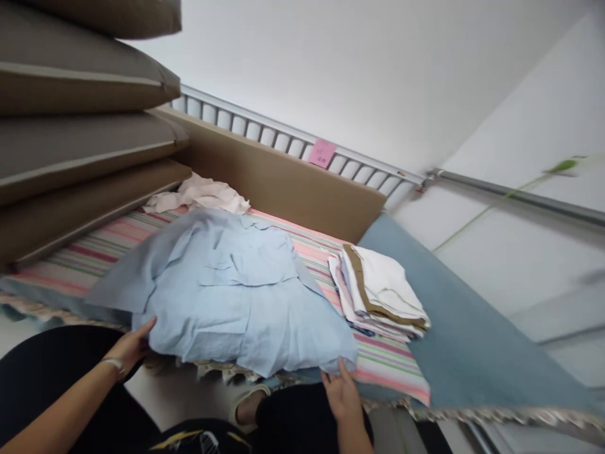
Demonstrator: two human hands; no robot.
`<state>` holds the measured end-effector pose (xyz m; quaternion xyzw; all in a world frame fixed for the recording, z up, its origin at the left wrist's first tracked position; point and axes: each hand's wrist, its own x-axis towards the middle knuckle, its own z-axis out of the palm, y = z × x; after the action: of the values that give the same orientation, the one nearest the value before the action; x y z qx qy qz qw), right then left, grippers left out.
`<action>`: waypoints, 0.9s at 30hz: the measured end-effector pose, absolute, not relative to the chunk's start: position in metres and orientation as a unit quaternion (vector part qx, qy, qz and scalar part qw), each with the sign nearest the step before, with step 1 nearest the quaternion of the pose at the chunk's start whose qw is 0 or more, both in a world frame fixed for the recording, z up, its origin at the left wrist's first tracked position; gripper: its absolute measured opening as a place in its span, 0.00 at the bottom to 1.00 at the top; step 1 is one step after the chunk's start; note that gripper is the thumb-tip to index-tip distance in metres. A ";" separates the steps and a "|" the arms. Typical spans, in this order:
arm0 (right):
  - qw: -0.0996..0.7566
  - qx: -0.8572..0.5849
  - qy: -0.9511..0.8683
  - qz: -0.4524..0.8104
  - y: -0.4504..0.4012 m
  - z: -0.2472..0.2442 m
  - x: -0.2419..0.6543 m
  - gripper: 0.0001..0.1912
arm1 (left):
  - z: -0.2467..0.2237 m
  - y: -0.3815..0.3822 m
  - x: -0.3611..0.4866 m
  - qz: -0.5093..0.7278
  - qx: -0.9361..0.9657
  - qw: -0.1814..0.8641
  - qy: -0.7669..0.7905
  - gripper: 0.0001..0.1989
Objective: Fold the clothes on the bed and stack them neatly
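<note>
A light blue garment [246,296] lies spread on a striped cloth [397,364], with its near edge at the cloth's front. My left hand [131,345] pinches the garment's near left corner between thumb and fingers. At the near right corner, my right hand [341,392] grips the hem, thumb and fingertips at the edge. Right of the garment sits a stack of folded clothes [390,287], white and brown on top. Behind the garment is a crumpled pale pink cloth [203,194].
Large grey-brown cushions [89,139] are piled at the left. A brown board [278,176] stands along the back before a white radiator [253,129] bearing a pink note [322,153]. Blue fabric [472,347] with a ruffled edge extends right.
</note>
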<state>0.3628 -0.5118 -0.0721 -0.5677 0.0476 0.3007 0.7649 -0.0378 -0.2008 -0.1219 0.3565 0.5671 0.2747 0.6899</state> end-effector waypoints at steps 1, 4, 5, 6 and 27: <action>0.774 -0.550 0.051 0.311 -0.511 -0.073 0.359 0.27 | -0.122 -0.202 -0.039 0.272 0.338 0.713 0.551 0.27; 0.779 -0.522 0.053 0.343 -0.507 -0.079 0.348 0.26 | -0.117 -0.204 -0.043 0.305 0.307 0.724 0.537 0.26; 0.775 -0.523 0.051 0.351 -0.505 -0.082 0.345 0.25 | -0.115 -0.205 -0.044 0.319 0.303 0.723 0.533 0.25; 0.770 -0.528 0.046 0.355 -0.503 -0.085 0.342 0.24 | -0.113 -0.207 -0.045 0.331 0.300 0.724 0.526 0.23; 0.642 -0.655 0.049 0.396 -0.515 -0.078 0.326 0.28 | -0.085 -0.196 -0.083 0.252 0.374 0.607 0.654 0.07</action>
<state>0.3263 -0.5155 -0.0783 -0.6546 0.0490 0.3958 0.6423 -0.0826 -0.1959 -0.0848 0.3743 0.6542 0.2519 0.6070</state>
